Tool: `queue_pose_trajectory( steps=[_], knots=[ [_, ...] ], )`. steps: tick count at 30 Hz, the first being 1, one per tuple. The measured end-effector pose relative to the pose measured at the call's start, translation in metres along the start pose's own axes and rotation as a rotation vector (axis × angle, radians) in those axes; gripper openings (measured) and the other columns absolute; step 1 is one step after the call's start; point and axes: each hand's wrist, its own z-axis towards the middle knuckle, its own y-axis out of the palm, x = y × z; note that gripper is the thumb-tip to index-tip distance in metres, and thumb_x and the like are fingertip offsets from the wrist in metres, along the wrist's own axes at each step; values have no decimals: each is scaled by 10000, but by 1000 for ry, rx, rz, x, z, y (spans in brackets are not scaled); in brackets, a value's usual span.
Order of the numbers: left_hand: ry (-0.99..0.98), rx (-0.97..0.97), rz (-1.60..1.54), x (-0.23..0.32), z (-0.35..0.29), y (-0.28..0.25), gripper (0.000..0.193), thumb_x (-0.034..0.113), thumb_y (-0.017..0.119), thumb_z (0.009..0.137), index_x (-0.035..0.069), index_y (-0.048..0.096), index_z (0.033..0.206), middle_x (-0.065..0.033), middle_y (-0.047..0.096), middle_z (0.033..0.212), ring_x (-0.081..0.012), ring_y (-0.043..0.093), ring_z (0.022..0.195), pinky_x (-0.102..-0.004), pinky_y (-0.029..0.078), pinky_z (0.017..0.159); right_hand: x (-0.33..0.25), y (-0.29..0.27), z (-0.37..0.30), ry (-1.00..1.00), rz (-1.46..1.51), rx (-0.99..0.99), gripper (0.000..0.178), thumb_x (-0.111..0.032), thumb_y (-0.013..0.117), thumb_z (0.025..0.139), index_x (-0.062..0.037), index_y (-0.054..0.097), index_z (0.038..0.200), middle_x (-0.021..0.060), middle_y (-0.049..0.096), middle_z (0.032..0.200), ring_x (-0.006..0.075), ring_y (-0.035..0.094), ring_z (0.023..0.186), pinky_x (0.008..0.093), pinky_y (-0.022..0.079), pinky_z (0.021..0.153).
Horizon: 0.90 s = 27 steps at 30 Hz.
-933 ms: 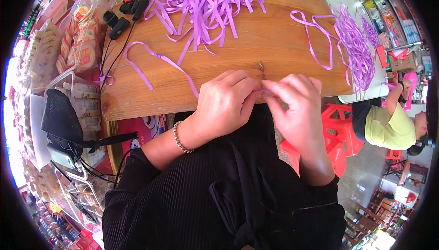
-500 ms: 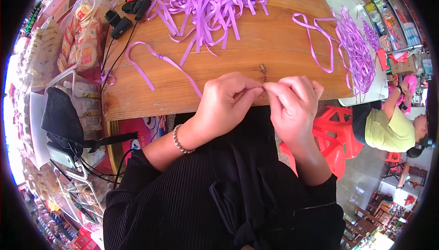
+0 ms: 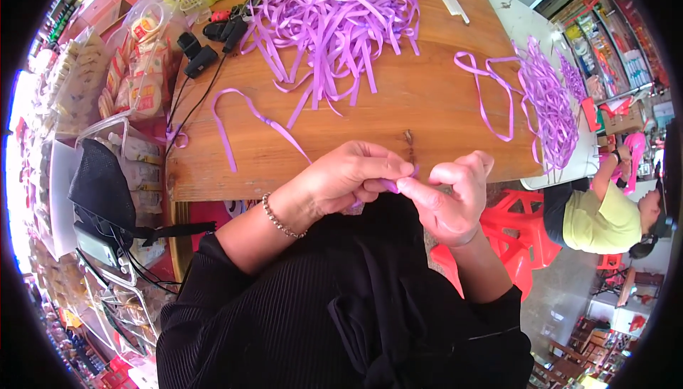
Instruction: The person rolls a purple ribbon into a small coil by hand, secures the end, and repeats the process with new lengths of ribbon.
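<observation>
Hands pinching ribbon at near table edge
Left hand (image 3: pixel 348 179) and right hand (image 3: pixel 452 200) met fingertip to fingertip, apparently both pinching one purple ribbon strip (image 3: pixel 390 185) over the wooden table (image 3: pixel 427 104).

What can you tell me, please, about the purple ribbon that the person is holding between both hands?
The purple ribbon is a thin, flat, glossy strip, plastic-looking. It lies looped on the wooden table, trails toward the near edge and passes under the left hand. A short bit shows pinched between the left fingertips and the right hand. Most of the held part is hidden.
</observation>
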Motion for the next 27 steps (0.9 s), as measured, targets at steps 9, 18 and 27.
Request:
queue_pose_trajectory(
  steps=[9, 18, 27],
  knots=[
    [29, -6, 35, 7, -5, 4, 102, 123, 654, 900, 27, 644, 931, 50, 528, 704, -17, 371, 547, -185, 257, 467, 0, -1, 14, 35, 74, -157, 165, -112, 724, 693, -171, 668, 836, -43, 471, 743, 149, 463, 668, 345, 309, 725],
    [557, 197, 464, -20, -15, 17, 82, 85, 591, 943, 27, 595, 886, 14, 576, 840, -56, 504, 730, -208, 409, 664, -14, 5, 13, 459, 556, -244, 111, -43, 659, 766, -65, 564, 818, 13, 499, 769, 130, 454, 675, 275, 339, 712],
    [1045, 302, 862, -23, -21, 18, 80, 56, 624, 914, 25, 604, 843, -15, 565, 813, -99, 510, 732, -237, 412, 666, -25, 12, 5, 1143, 1516, -87, 70, -48, 637, 882, -35, 574, 911, -48, 520, 841, 44, 449, 721, 197, 369, 669]
  ],
)
